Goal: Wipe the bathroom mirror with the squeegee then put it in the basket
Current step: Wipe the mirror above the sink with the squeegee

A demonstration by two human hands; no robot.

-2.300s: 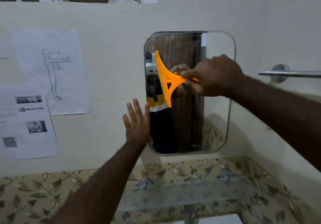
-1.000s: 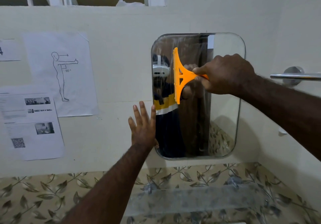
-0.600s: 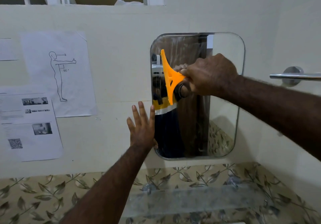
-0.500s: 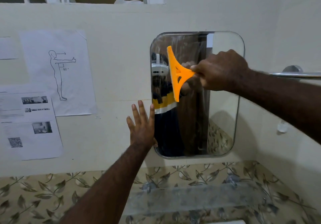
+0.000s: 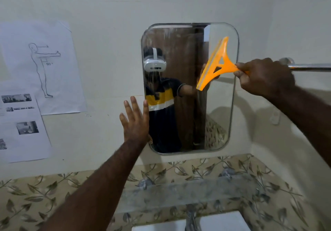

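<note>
- The right hand [image 5: 265,77] is closed around the handle end of the bright orange plastic squeegee [image 5: 215,65], thumb and fingers pinching it at the hand's left edge.
- The squeegee's Y-shaped frame and long blade reach out leftward from that grip, so nearly all of the tool lies clear of the hand; only the tail of the handle is hidden inside the fist.
- The blade is tilted, its upper end leaning right and its lower end leaning left, over the right half of the rounded rectangular wall mirror [image 5: 222,123]. Whether the blade edge touches the glass or hangs just off it cannot be told.
- The left hand [image 5: 137,123] is flat and spread, holding nothing, palm against the cream wall with its thumb side at the mirror's lower left edge.
- A chrome towel bar [image 5: 309,67] runs along the wall behind the right hand.
- Printed paper sheets [image 5: 43,69] are stuck to the wall, left of the mirror.
- Below, a glass shelf [image 5: 188,193] sits against leaf-patterned tiles.
</note>
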